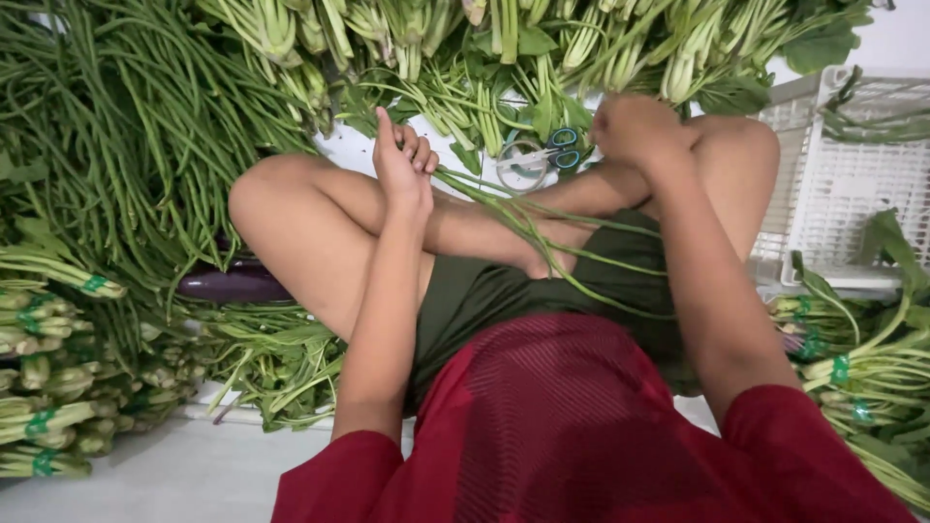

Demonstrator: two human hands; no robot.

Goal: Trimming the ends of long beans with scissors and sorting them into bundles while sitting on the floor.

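I sit cross-legged on the floor among heaps of green vegetables. My left hand [404,163] is closed around a few long green stalks [542,237] that trail across my lap to the right. My right hand [632,126] is curled into a fist just above my right knee, close to the leafy bunches; whether it grips a stem I cannot tell. A pair of scissors [538,157] with green handles lies on the white floor between my two hands, beyond my shins.
A big pile of long beans [116,126] fills the left. Leafy bunches [601,48] lie along the top. Tied bunches with green bands lie at lower left [44,387] and lower right [862,378]. A white plastic crate [852,184] stands at right. An aubergine [232,284] lies by my left thigh.
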